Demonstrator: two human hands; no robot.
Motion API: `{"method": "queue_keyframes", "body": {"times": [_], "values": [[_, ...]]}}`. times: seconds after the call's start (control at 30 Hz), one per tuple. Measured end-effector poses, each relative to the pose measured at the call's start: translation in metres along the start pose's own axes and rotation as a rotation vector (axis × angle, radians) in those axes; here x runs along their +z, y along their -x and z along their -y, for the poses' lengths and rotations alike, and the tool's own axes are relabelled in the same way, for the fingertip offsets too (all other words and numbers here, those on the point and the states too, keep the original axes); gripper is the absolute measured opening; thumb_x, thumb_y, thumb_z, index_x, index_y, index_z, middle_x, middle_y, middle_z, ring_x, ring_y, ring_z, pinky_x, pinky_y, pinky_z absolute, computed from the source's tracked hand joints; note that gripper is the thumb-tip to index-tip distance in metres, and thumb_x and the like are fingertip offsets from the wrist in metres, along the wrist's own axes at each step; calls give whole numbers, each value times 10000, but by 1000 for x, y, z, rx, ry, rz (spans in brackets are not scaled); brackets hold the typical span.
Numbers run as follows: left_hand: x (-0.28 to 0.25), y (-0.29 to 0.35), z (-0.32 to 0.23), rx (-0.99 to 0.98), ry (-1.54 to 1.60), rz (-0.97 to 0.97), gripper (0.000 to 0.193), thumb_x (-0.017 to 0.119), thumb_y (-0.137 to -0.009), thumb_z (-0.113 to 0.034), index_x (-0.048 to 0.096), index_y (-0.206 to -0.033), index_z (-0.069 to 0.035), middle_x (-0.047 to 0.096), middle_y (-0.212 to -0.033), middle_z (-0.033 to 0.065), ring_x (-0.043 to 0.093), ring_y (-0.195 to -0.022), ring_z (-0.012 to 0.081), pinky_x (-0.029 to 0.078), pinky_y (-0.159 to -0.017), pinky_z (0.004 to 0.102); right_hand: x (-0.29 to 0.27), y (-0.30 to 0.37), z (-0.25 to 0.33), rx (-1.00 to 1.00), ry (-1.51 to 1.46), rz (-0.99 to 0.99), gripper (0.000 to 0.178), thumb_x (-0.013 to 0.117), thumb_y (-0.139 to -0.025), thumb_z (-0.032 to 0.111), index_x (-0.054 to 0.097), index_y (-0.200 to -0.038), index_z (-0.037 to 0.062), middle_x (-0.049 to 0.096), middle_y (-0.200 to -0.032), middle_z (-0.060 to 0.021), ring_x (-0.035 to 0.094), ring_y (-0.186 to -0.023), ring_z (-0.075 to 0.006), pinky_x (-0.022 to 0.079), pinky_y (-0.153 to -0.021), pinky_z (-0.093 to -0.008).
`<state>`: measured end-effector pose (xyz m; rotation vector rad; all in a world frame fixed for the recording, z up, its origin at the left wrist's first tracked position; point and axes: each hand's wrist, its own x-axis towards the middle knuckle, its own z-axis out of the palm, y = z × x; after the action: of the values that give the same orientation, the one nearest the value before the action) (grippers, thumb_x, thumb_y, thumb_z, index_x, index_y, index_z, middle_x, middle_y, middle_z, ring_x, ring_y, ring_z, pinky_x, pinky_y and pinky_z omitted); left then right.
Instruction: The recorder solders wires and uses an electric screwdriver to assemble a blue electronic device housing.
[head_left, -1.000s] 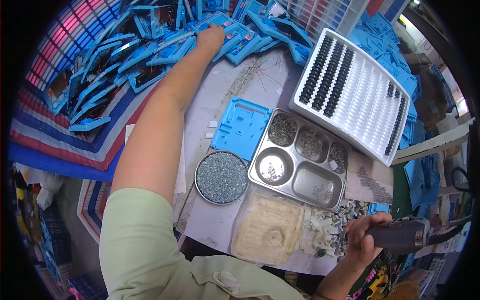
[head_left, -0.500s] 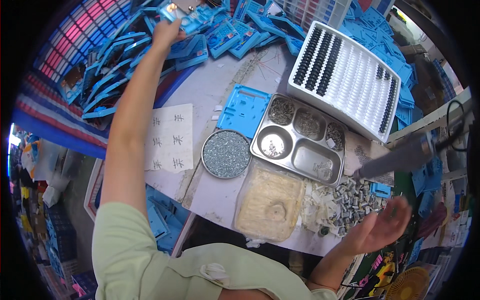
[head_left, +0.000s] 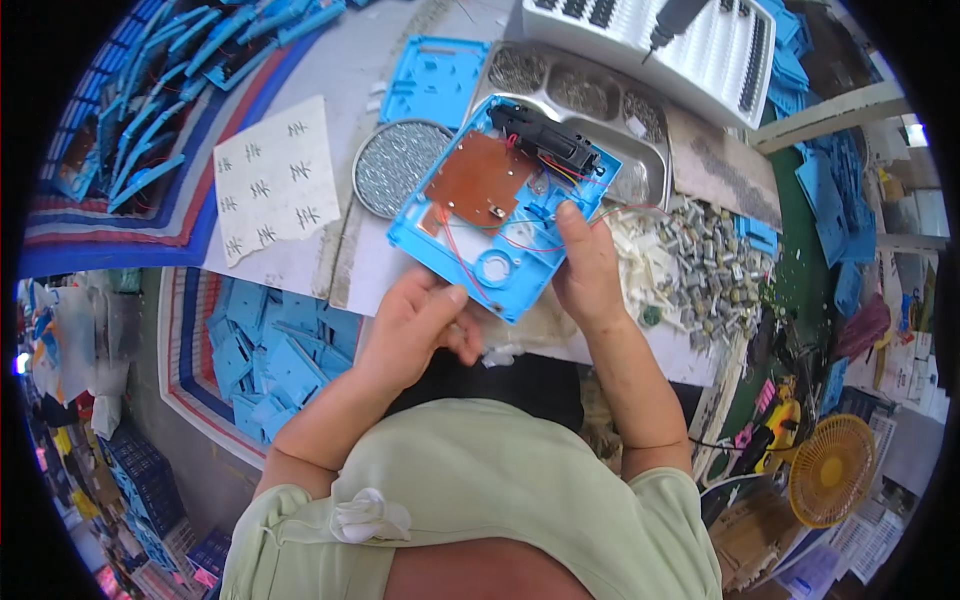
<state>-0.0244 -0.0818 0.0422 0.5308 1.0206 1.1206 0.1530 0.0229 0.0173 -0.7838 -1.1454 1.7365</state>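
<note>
A light-blue plastic casing [head_left: 408,226] is tilted above the table, with a brown circuit board [head_left: 480,178], a black part [head_left: 550,140] and thin loose wires inside. My right hand [head_left: 592,262] grips its right edge, thumb on top and fingers hidden beneath. At the casing's lower left edge is my left hand [head_left: 405,330], its fingers loosely bent and apart, the thumb close against the edge. Behind the casing stand a round dish of small metal pieces [head_left: 395,168] and a metal compartment tray [head_left: 655,185]. Another blue casing part [head_left: 430,75] lies flat beyond the dish.
At far left, several blue casings [head_left: 150,130] pile up inside a striped cloth-lined basket. A marked paper sheet [head_left: 275,180] lies nearby. Small metal cylinders [head_left: 710,270] heap at right. A dark pointed tool [head_left: 675,20] hangs over a white rack [head_left: 640,50]. A yellow fan [head_left: 832,470] stands lower right.
My left hand has come back from the far pile with a wired blue casing, now in front of me. My right hand has moved inward and taken its right edge. The view has shifted.
</note>
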Motion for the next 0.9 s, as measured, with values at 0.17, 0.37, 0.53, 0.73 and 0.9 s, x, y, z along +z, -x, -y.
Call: {"method": "queue_keyframes", "body": {"times": [0.17, 0.37, 0.53, 0.73, 0.9], "values": [[-15, 14, 8, 310, -865, 230, 59, 686, -927, -84, 652, -937, -37, 636, -719, 64, 559, -536, 125, 415, -493, 261, -47, 25, 4, 155, 223, -20, 445, 530, -1064, 358, 564, -1328, 1, 689, -1086, -56, 671, -939, -123, 555, -864, -313], [4, -42, 13, 940, -1365, 205, 471, 800, -772, -198, 659, -1199, -58, 609, -1143, 131, 583, -1022, 316, 438, -900, 429, -50, 41, 1, -30, 1015, -139, 319, 636, -974, 230, 667, -1204, 11, 673, -843, -103, 604, -822, -204, 486, -723, -357], [-2, -69, 23, 928, -1459, 236, 516, 781, -792, -274, 647, -1234, -42, 592, -1204, 134, 566, -1108, 338, 419, -991, 458, -56, 37, -13, -441, 1367, -182, 224, 703, -865, 97, 711, -1079, 33, 649, -800, -97, 570, -759, -280, 473, -677, -389], [-9, -89, 25, 892, -1455, 334, 482, 770, -808, -286, 657, -1218, -61, 595, -1203, 136, 569, -1110, 345, 435, -980, 442, -66, 48, -19, -347, 1184, -200, 153, 717, -852, 64, 735, -999, 28, 641, -780, -91, 547, -685, -250, 457, -634, -362], [-3, -90, 22, 885, -1483, 330, 486, 772, -810, -292, 654, -1223, -65, 592, -1186, 134, 566, -1097, 349, 435, -968, 438, -72, 58, -14, -414, 1181, -164, 204, 716, -849, 39, 735, -1051, 23, 616, -753, -74, 528, -663, -242, 442, -616, -375]]}}
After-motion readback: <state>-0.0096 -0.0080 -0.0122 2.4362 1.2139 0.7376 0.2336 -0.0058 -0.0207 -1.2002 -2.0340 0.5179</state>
